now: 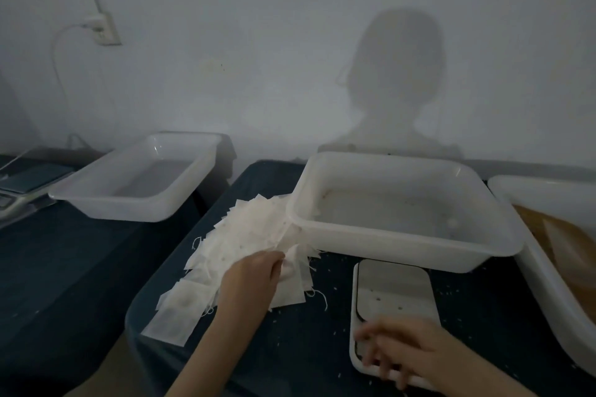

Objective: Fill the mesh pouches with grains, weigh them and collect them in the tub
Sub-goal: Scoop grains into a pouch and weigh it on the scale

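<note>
Pinching one thin pouch at the top of the pouch pile (245, 255), the left hand (254, 277) could pull up two at once, because they stick together and their loose strings tangle. The right hand (400, 351) rests with fingers spread loosely on the scale (393, 290) and holds nothing, so pressing there could spoil the weighing. Spilled grains (322, 342) could also get brushed off the table (80, 267).

I see a dim, bluish pic, light coming from behind me: my head shadow (396, 80) falls on the wall (258, 26). Right hand (409, 351) is motion-blurred, edges bend w/ wide-angle distortion, no glare.
</note>
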